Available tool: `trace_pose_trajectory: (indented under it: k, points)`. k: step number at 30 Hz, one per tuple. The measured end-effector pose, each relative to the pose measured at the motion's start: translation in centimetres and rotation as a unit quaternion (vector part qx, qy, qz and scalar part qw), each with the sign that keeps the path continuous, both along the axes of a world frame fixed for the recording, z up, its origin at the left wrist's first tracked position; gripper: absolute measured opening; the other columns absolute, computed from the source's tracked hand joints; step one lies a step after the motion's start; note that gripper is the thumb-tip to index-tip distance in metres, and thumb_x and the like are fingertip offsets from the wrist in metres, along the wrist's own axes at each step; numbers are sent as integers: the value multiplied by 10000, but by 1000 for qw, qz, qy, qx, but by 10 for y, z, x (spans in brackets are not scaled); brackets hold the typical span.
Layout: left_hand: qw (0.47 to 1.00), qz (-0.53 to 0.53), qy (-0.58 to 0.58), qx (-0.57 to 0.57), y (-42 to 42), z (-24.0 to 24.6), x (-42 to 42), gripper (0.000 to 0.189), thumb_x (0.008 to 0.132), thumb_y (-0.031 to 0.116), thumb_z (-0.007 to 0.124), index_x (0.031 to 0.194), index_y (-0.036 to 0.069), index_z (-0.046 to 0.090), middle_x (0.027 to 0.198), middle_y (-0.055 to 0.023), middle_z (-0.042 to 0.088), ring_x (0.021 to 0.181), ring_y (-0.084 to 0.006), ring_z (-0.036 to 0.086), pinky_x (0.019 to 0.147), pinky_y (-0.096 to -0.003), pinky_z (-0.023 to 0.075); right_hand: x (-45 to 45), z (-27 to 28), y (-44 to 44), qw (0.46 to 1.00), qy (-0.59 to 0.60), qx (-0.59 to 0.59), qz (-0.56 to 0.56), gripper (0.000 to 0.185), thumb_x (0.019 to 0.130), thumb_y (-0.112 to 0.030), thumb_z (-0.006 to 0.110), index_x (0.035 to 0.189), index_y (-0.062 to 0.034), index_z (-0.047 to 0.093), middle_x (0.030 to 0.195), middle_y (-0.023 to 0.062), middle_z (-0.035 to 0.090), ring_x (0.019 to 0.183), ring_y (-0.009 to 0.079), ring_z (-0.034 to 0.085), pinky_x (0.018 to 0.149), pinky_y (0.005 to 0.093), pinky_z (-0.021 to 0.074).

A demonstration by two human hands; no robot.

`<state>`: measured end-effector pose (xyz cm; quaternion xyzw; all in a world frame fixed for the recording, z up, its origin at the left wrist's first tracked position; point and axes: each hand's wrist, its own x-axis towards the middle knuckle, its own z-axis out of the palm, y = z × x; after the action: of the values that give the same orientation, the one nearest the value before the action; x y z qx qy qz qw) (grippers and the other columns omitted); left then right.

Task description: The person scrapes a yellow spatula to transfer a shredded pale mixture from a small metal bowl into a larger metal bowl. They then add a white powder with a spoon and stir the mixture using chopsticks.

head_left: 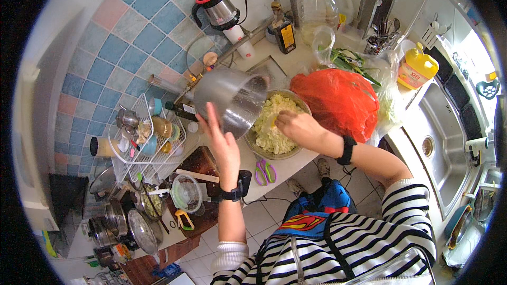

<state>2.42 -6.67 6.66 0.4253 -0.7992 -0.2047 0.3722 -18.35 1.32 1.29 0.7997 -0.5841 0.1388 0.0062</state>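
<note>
A steel pot [233, 95], blurred on its left side, leans over with its mouth towards a wide metal bowl [253, 145]. Chopped pale-green vegetable [273, 142] is heaped in that bowl. My left hand [222, 146] lies along the pot's near outer wall, fingers stretched and spread; whether it bears the pot's weight does not show. Over the heap, my right hand [295, 126] has its fingers curled together on a small yellow object [274, 121], mostly hidden by them. Purple-and-green scissors [265, 172] rest on the counter just below the bowl.
A red plastic bag [336, 103] bulges right of the bowl. Behind stand a dark sauce bottle [283, 29] and large oil jug [317, 12]. A white wire rack [150, 146] with jars, a clear plastic tub [186, 192] and pans [142, 231] crowd the left. The sink [443, 138] is right.
</note>
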Motion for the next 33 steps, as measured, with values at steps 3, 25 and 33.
trace_pose_trajectory:
  k: [3,25,33]
  points:
    - [992,-16,101,70,-11,2,10,872,739,-121,365,1560,122,200,1600,-148,239,1487,-405,119,1202,-466,118,-11,12,-15,990,-76,-120,11,314,795,-122,579,1081,-9,646,1066,112,655,1160,256,579,875,326,548]
    - [991,8,115,70,-19,2,26,912,713,-140,342,1569,131,178,1596,-195,217,1487,-332,179,1196,-407,150,-18,14,-14,971,-202,-125,-6,411,814,-62,565,1220,-8,601,1193,177,641,1113,307,617,888,385,536]
    - [968,26,206,138,-9,-4,32,921,714,-143,331,1574,137,156,1609,-165,182,1475,-308,210,1185,-392,171,7,5,-11,910,-323,-154,-209,472,747,48,543,1208,-22,619,1066,193,680,912,353,682,767,413,572]
